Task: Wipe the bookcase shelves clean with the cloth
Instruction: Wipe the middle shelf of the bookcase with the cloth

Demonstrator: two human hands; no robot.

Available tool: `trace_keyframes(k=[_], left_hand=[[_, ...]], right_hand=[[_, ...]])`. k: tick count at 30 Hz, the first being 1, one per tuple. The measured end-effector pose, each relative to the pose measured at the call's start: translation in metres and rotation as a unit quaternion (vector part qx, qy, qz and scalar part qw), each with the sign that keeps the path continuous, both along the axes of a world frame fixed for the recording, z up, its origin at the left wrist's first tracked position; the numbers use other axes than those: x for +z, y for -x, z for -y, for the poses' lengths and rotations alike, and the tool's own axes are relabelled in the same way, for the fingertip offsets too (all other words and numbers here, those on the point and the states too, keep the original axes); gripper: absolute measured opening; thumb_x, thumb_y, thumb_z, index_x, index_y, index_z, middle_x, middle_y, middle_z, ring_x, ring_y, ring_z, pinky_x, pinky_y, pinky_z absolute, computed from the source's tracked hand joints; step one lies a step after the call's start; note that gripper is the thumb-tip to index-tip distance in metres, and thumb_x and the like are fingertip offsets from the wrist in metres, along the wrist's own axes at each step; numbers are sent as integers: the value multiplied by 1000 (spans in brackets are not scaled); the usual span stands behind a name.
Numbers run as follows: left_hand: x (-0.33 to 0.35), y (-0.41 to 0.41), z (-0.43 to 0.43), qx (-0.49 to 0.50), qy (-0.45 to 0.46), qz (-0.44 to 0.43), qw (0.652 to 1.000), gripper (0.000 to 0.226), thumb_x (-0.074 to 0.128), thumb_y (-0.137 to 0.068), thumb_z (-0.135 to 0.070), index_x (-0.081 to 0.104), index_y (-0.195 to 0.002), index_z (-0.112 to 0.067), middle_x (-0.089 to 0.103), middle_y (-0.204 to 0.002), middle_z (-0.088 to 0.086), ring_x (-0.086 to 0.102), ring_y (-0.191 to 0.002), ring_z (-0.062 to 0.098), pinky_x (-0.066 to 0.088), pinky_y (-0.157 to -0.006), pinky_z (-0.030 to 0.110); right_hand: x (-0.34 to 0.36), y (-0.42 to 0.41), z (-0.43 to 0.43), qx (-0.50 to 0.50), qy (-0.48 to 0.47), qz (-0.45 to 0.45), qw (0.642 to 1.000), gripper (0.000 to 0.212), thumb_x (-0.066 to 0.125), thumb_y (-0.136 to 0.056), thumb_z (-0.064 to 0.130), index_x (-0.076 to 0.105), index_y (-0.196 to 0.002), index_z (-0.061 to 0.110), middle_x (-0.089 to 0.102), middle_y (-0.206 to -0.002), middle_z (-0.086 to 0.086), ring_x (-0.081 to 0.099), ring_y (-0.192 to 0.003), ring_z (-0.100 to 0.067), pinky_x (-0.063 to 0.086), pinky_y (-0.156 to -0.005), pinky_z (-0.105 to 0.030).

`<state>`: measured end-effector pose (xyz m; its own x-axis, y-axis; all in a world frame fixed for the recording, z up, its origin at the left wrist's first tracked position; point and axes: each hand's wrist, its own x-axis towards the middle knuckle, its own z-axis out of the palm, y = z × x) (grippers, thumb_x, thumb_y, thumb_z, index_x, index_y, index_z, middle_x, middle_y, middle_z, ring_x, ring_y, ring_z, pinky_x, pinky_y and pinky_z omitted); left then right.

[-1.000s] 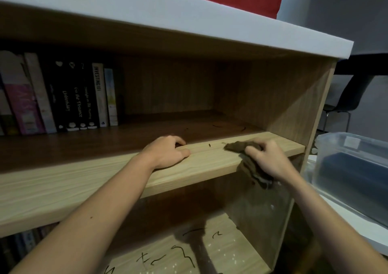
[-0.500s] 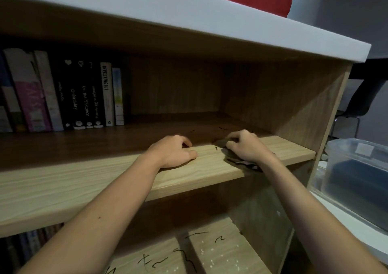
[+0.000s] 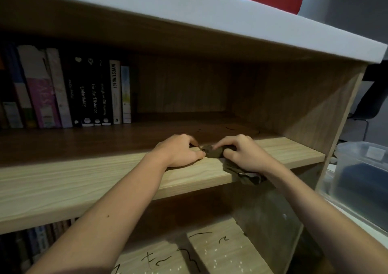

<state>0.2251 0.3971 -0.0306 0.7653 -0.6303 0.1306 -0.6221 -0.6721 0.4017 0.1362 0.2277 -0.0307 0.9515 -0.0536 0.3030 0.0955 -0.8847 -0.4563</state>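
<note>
Your right hand sits on the front edge of the middle shelf, a little to the 3 o'clock side of centre, with its fingers curled over the dark brown cloth and gripping it. The cloth is bunched on the shelf between your two hands, and its loose end hangs over the shelf lip at about 5 o'clock of that hand. Your left hand rests on the same shelf just at 9 o'clock of the cloth, fingers curled, with the thumb and forefinger tips meeting the cloth's near end. Whether they pinch it or only touch it cannot be told. A row of upright books stands at the back of the shelf toward 10 o'clock, well apart from your hands. The shelf behind your hands is in shadow, with a few small dark marks on it toward 1 o'clock. Down at 6 o'clock the lower shelf carries black scribbled marks and pale specks. A clear plastic bin stands outside the bookcase at 4 o'clock.
</note>
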Motion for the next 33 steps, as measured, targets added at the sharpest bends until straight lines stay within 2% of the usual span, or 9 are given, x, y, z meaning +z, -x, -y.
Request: trace_keyframes(k=[2, 6, 11, 16, 21, 23, 27, 30, 33], left_hand=[[-1, 0, 0, -8, -4, -3, 1000, 50, 52, -88, -50, 49, -132, -27, 45, -142, -1, 43, -128, 20, 39, -104, 42], [0, 0, -1, -12, -5, -3, 1000, 48, 51, -89, -49, 49, -132, -27, 44, -142, 0, 42, -129, 21, 38, -105, 42], [-1, -6, -2, -3, 25, -2, 1000, 35, 38, -97, -32, 54, -127, -25, 53, -134, 2, 48, -120, 20, 41, -103, 42], [0, -6, -4, 14, 34, 2, 999, 34, 39, -97, -27, 53, -128, -25, 53, -129, 3, 50, -115, 19, 43, -101, 40], [-1, -5, -3, 14, 42, 18, 999, 29, 44, -95, -27, 57, -121, -27, 56, -127, 0, 51, -114, 16, 43, -99, 35], [-1, 0, -2, -16, 44, 18, 999, 28, 46, -95, -24, 58, -121, -27, 55, -130, -3, 49, -119, 13, 38, -96, 27], [-2, 8, 0, -54, 48, 19, 997, 28, 50, -95, -24, 58, -121, -26, 54, -130, -4, 47, -121, 12, 35, -93, 22], [-3, 8, 2, -59, 46, 23, 997, 28, 50, -95, -27, 59, -121, -25, 55, -129, -3, 48, -119, 11, 36, -93, 22], [-3, 8, 2, -49, 43, 31, 997, 27, 49, -95, -28, 59, -120, -25, 55, -128, -3, 49, -118, 11, 39, -96, 25]], right_hand=[[6, 6, 19, -18, -13, -8, 1000, 25, 49, -91, 9, 66, -102, 23, 66, -97, 2, 63, -80, -13, 52, -70, -26], [3, -9, 42, -139, -15, -1, 990, 20, 47, -93, 13, 63, -103, 20, 66, -98, -4, 60, -76, -10, 47, -64, -21], [-5, 28, 6, 24, -36, 6, 999, 23, 52, -90, 13, 65, -104, 25, 61, -100, 13, 59, -89, -5, 47, -73, -19], [-4, 24, 33, -132, -58, 25, 989, 20, 50, -92, 18, 61, -107, 24, 66, -90, 4, 62, -75, -6, 46, -59, -19], [-14, 54, -5, -11, -61, 52, 997, 21, 50, -91, 16, 64, -104, 27, 62, -93, 14, 56, -85, -1, 44, -67, -13], [-7, 55, 15, -59, -85, 69, 992, 20, 50, -92, 17, 62, -106, 26, 63, -93, 10, 61, -84, -5, 48, -69, -17], [-12, 41, 42, -249, -60, 89, 963, 27, 48, -93, 26, 61, -116, 22, 65, -95, 3, 61, -90, -16, 51, -87, -42], [-24, 44, 17, -176, -26, 87, 980, 24, 48, -92, 28, 61, -113, 27, 57, -97, 8, 51, -101, -13, 43, -93, -36], [-19, 58, 22, -106, -105, 70, 986, 22, 50, -92, 23, 62, -110, 28, 61, -99, 6, 57, -94, -11, 48, -84, -28]])
